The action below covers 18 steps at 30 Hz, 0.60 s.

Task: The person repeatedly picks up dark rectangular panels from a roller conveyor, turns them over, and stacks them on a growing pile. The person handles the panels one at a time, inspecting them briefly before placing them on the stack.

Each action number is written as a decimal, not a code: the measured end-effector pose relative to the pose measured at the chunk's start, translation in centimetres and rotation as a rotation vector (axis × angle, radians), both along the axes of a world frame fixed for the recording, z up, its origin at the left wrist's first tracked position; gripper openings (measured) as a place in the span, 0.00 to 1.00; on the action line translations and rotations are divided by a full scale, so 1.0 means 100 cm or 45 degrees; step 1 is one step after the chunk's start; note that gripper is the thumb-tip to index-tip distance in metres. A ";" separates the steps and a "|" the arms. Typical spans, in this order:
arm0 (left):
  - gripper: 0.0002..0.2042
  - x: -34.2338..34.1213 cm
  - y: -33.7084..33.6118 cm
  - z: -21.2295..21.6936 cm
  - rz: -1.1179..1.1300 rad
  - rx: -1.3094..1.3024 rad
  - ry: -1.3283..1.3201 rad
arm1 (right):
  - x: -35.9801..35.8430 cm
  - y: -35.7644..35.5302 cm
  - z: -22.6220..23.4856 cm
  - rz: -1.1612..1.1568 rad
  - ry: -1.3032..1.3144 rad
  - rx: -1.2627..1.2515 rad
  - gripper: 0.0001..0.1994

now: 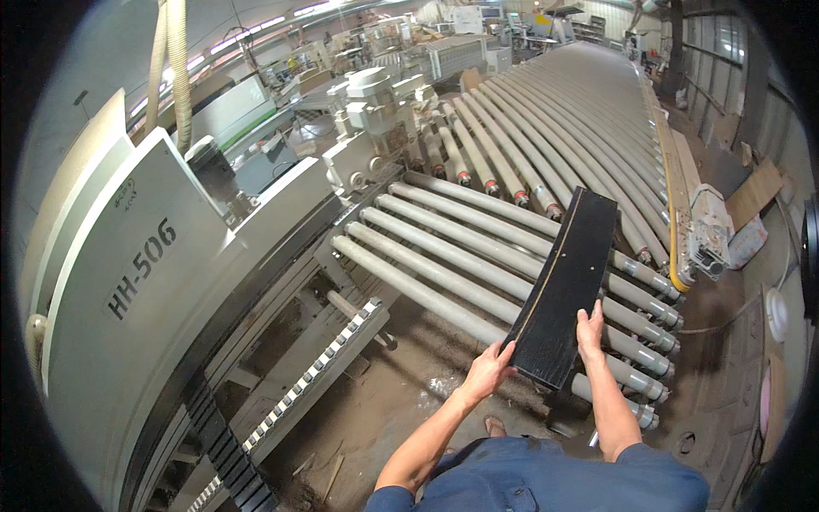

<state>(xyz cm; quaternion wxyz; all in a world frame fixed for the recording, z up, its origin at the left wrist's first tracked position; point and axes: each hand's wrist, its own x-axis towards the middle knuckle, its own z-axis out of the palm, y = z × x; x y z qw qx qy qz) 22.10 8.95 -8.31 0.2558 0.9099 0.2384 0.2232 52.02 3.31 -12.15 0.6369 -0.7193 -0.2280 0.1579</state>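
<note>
A long black board (573, 277) lies lengthwise across the grey rollers, its near end sticking out toward me. My left hand (490, 369) grips its near left corner, with the thumb up along the edge. On the opposite long edge, near the same end, my right hand (589, 331) holds the board with the thumb on top. The fingers beneath the board are hidden. A thin pale line runs along the board's left edge, and a few small light spots mark its top.
Grey conveyor rollers (444, 269) run under the board, and a longer roller conveyor (589, 111) stretches away behind. A large pale machine (128, 299) stands at the left. A yellow rail (674, 213) borders the far conveyor's right side. Wooden panels (754, 194) lean at the right.
</note>
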 end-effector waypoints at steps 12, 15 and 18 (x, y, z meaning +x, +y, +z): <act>0.31 -0.038 -0.036 -0.006 0.245 -0.002 -0.213 | 0.031 -0.009 0.000 -0.011 0.040 0.045 0.34; 0.26 -0.102 -0.064 -0.061 0.546 -0.259 -0.018 | 0.023 -0.005 0.000 -0.076 -0.036 0.060 0.34; 0.26 -0.182 -0.108 -0.149 0.767 -0.615 0.313 | -0.003 0.006 0.029 -0.160 -0.300 -0.035 0.32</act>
